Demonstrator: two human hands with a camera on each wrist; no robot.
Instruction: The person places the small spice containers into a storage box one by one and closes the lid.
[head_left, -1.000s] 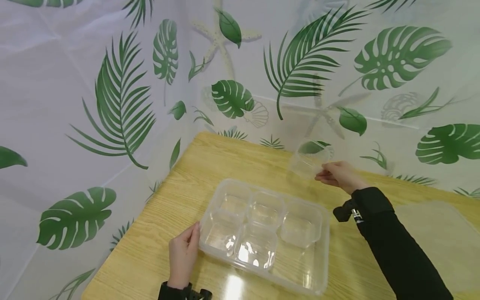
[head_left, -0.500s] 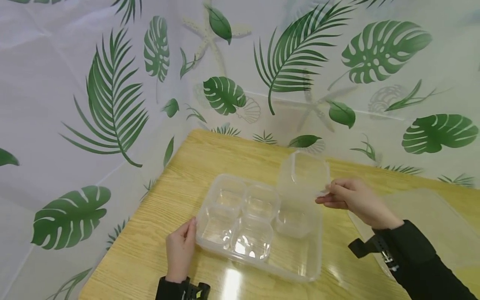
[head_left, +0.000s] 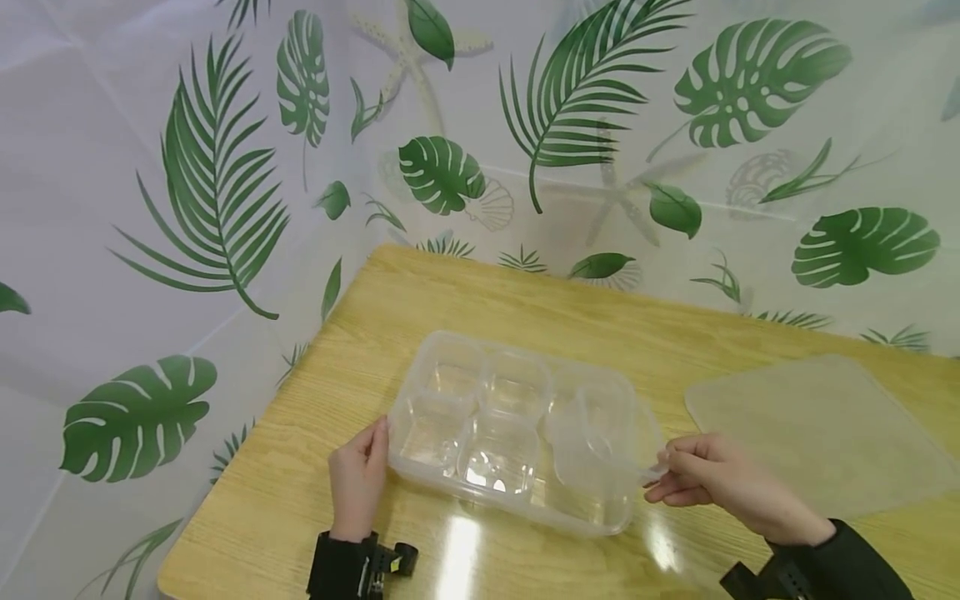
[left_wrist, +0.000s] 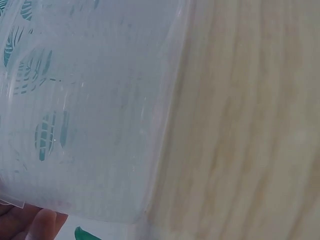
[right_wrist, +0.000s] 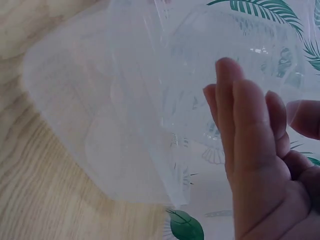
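Observation:
A large clear plastic storage container (head_left: 540, 510) stands on the table with several small clear boxes (head_left: 498, 454) inside it. My left hand (head_left: 358, 479) grips its left rim; in the left wrist view the fingers (left_wrist: 44, 226) show at the corner of the cloudy wall. My right hand (head_left: 738, 483) pinches the edge of one more small clear box (head_left: 647, 429), tilted over the container's right end. The right wrist view shows that box (right_wrist: 240, 42) beyond the fingers (right_wrist: 250, 110). See-through plastic makes it unclear whether the held box touches the container.
A flat translucent lid-like sheet (head_left: 817, 433) lies on the right of the wooden table (head_left: 465, 292). A leaf-printed curtain (head_left: 585, 217) hangs along the table's back and left edges.
My right hand has brought the small box from behind the container down and toward me, over its right end. The left hand stays on the rim. The view has shifted slightly.

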